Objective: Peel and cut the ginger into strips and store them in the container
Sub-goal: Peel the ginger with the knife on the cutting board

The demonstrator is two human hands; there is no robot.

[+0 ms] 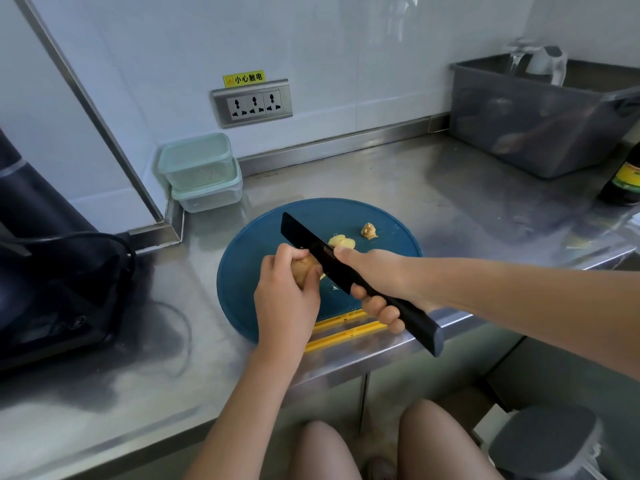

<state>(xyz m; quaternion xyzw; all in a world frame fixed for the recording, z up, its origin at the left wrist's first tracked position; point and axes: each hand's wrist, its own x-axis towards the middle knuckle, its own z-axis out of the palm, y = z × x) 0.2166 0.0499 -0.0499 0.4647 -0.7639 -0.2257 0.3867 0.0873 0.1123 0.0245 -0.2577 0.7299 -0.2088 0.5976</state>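
1. Head view. The left hand (pixel 284 296) has its fingers curled round the ginger (pixel 306 270), over the blue round cutting board (pixel 249 258). Whether the ginger rests on the board, cannot tell.
2. The right hand (pixel 377 282) is clenched round the handle of the one black knife (pixel 311 247), with one fingertip laid on the blade. The blade runs away from the right fingers and passes just beyond the left fingertips. Blade-to-ginger contact: cannot tell.
3. In the way: the left fingers hide most of the ginger, and the blade covers the near edge of a pale peeled piece (pixel 341 242).
4. Loose pieces on the board: two. The pale piece lies just beyond the right fingertip, and a brownish scrap (pixel 369 231) lies farther out, apart from it.
5. Containers (pixel 195 159): two, lidded and stacked, well beyond the left fingers at the wall corner.
6. Steel counter (pixel 450 202), one.
7. Well beyond the right fingers: one grey bin (pixel 540 123) and one dark bottle (pixel 623 178).
8. Outward of the left fingers: one dark appliance (pixel 52 271).
9. Just nearer than the right fingers: one yellow strip (pixel 346 332) on the counter's edge.
10. On the wall beyond: one socket panel (pixel 252 103) with three outlets.
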